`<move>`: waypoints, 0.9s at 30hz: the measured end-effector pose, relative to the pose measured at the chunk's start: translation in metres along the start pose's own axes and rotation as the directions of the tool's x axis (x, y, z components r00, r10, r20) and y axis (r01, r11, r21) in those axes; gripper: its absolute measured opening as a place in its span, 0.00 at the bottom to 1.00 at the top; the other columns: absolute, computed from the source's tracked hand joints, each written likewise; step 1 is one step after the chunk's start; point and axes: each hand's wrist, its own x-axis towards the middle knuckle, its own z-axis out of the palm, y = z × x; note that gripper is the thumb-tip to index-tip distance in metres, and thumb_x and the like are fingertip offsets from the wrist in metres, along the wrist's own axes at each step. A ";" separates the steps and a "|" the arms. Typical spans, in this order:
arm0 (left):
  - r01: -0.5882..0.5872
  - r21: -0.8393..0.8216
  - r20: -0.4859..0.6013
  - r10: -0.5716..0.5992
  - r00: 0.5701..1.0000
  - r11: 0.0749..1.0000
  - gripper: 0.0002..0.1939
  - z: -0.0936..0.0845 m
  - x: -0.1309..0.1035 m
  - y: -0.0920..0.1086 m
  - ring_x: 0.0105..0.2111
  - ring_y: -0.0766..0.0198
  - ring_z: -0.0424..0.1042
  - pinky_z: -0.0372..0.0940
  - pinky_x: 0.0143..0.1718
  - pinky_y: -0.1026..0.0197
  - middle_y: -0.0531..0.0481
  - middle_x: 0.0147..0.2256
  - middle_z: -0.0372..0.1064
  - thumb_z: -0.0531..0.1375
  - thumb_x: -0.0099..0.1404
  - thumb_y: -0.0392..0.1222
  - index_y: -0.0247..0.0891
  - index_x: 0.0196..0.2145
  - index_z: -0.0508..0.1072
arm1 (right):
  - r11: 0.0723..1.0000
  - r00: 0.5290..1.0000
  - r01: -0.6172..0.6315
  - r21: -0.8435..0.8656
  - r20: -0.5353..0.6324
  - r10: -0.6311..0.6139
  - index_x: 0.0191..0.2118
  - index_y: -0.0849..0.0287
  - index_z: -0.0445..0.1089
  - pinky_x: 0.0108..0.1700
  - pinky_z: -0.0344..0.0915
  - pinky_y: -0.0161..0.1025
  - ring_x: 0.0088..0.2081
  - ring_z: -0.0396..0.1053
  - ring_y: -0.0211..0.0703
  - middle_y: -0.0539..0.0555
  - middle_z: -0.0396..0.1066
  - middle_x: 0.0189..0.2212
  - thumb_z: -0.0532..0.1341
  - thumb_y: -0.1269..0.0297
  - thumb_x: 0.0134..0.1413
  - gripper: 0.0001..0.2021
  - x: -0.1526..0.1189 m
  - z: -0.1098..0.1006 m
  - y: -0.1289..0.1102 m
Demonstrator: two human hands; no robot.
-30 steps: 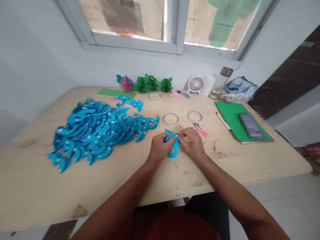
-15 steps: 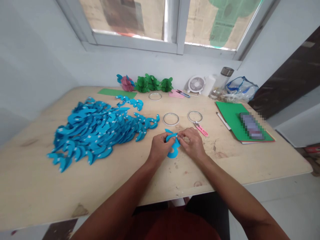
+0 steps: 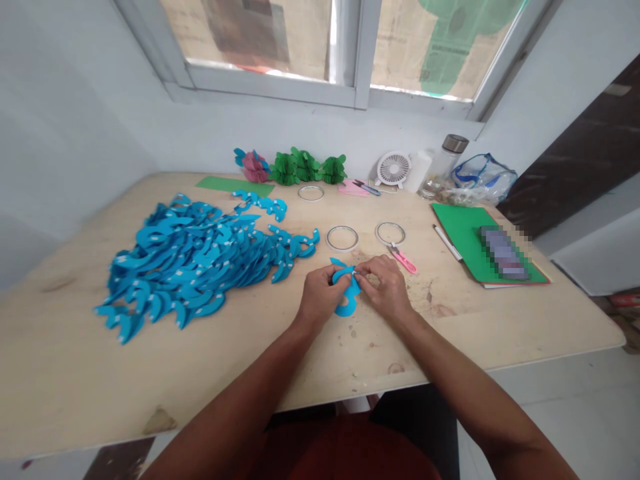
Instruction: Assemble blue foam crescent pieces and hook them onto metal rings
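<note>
Between my hands is a curved blue paper piece (image 3: 345, 308), held just above or on the table. My left hand (image 3: 320, 293) pinches its left side between thumb and fingers. At its upper right edge, by a small white patch, my right hand (image 3: 384, 285) has thumb and forefinger pressed together; whether they grip the paper or the patch is too small to tell. A large heap of blue paper pieces (image 3: 190, 253) with white patches lies to the left. Just beyond my hands are two rolls of thin tape (image 3: 343, 228) and a pink cutter (image 3: 404, 260).
Along the wall stand green paper figures (image 3: 284, 169), a pink-and-blue one (image 3: 255, 167), a small white fan (image 3: 393, 169) and a glass bottle (image 3: 445, 167). Rightward lie a green folder (image 3: 460, 233), a phone (image 3: 503, 252) and a pen (image 3: 447, 241). Another tape roll (image 3: 311, 187) lies farther back.
</note>
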 end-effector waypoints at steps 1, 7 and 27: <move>0.001 0.002 0.001 -0.001 1.000 1.000 0.07 0.000 0.000 0.000 0.16 0.69 0.60 0.55 0.18 0.68 0.57 0.14 0.61 0.58 0.50 0.41 0.35 0.21 0.71 | 1.000 1.000 0.000 -0.001 -0.003 0.000 0.31 0.57 0.69 0.38 0.58 0.43 0.33 0.65 0.44 0.52 0.69 0.27 0.58 0.66 0.54 0.04 0.000 0.000 0.000; 0.008 0.004 0.003 -0.008 1.000 1.000 0.07 0.000 0.000 0.000 0.15 0.70 0.61 0.55 0.18 0.68 0.57 0.15 0.61 0.58 0.50 0.41 0.35 0.22 0.71 | 1.000 1.000 0.000 0.012 -0.013 0.000 0.30 0.57 0.68 0.38 0.58 0.43 0.33 0.65 0.44 0.52 0.69 0.27 0.58 0.66 0.53 0.03 0.000 -0.001 -0.001; 0.019 -0.018 0.011 -0.019 1.000 1.000 0.07 0.000 -0.001 0.002 0.16 0.69 0.61 0.55 0.17 0.68 0.57 0.15 0.61 0.58 0.49 0.42 0.35 0.21 0.72 | 1.000 1.000 -0.010 -0.002 -0.024 0.010 0.29 0.57 0.68 0.38 0.58 0.43 0.33 0.65 0.44 0.52 0.70 0.26 0.58 0.66 0.52 0.03 0.000 0.000 0.000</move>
